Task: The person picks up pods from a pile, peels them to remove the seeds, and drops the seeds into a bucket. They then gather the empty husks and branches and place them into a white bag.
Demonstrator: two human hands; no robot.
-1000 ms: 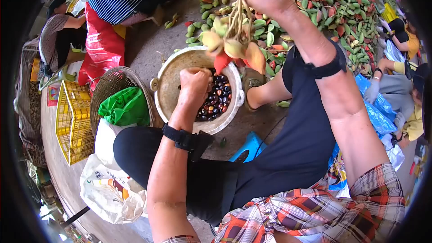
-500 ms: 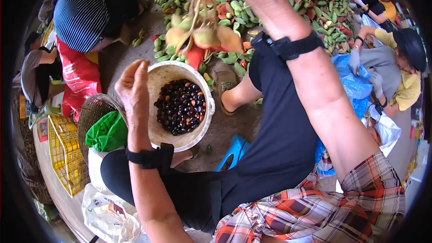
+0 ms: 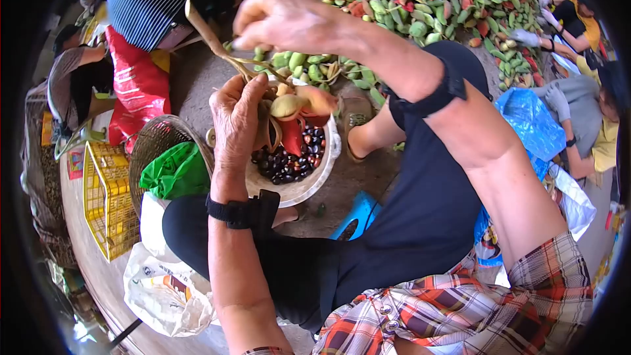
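Observation:
My left hand [image 3: 235, 115] is closed around a bunch of seed pods [image 3: 289, 106] by its woody stalk [image 3: 209, 36], over a white bucket [image 3: 334, 158]. The stalk sticks up and leftward out of the fingers. The pods are yellowish and orange, and one hangs split open with a red inside. Glossy dark brown seeds [image 3: 289, 165] lie in the bucket below. Just above the stalk is my right hand [image 3: 282, 18], its fingers bent and smeared by motion. Whether they touch the stalk cannot be made out.
A large heap of green and red pods [image 3: 420, 10] covers the ground ahead. To my left are a woven basket [image 3: 154, 141] with a green bag [image 3: 174, 171], a yellow crate [image 3: 112, 204] and a red sack [image 3: 135, 89]. Co-workers [image 3: 148, 3] sit on both sides.
The pod bunch has come down and left over the bucket. My left hand has moved right and taken its stalk, which my right hand held before. My right hand has shifted left and down.

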